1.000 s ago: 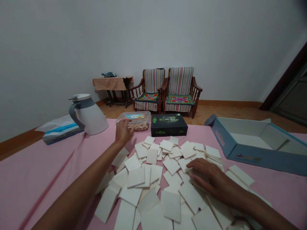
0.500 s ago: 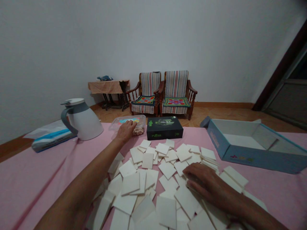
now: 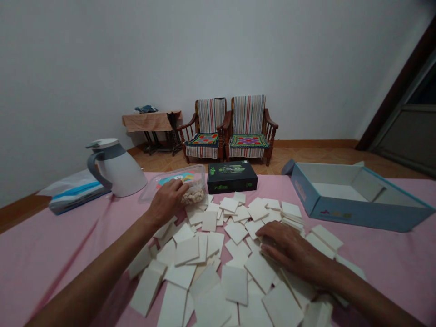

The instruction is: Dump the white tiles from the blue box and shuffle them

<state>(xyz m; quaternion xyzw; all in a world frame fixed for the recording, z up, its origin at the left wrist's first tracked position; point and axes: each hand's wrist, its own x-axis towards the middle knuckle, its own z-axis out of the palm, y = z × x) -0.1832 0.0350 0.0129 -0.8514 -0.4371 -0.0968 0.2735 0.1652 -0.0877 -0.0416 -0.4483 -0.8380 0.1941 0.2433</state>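
My left hand (image 3: 169, 200) is closed on the near side of a clear plastic container (image 3: 146, 194). Inside it are small beige pieces (image 3: 195, 194), perhaps nuts, and a colourful printed sheet or label (image 3: 180, 177) shows. Many square white tiles (image 3: 235, 282), flat and thin like boards, lie in a loose, overlapping heap on the pink cloth. On the right side of this heap rests my right hand (image 3: 286, 247), its fingers stretched over the tiles and gripping nothing that I can see. Part of the heap is hidden under that hand and forearm.
Behind the tiles stands a black box (image 3: 232, 184) with green print. An open blue box (image 3: 361, 213) sits at the right. On the left are a white-and-grey jug (image 3: 124, 175) and a blue-and-white packet (image 3: 80, 196). Two wooden armchairs (image 3: 248, 141) stand beyond the cloth.
My left hand has drawn the plastic container toward me, so its near end now reaches the back of the tile heap. My right hand stays about where it was.
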